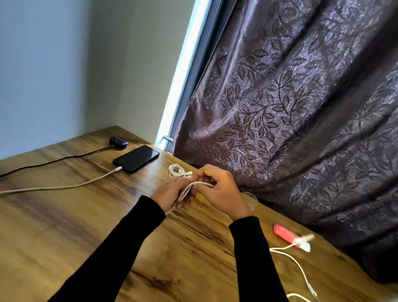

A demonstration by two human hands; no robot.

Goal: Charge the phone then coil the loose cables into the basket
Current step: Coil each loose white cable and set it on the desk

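phone plugged into pale cable on table | left hand and right hand both pinch a white cable (folded in loops)

Bare table left of hands — curtain crowds the right edge

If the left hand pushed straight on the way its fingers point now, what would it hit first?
Probably the small coiled white cable on the table just beyond the left hand, which grips a white cable bundle with the right hand. Depth is uncertain.
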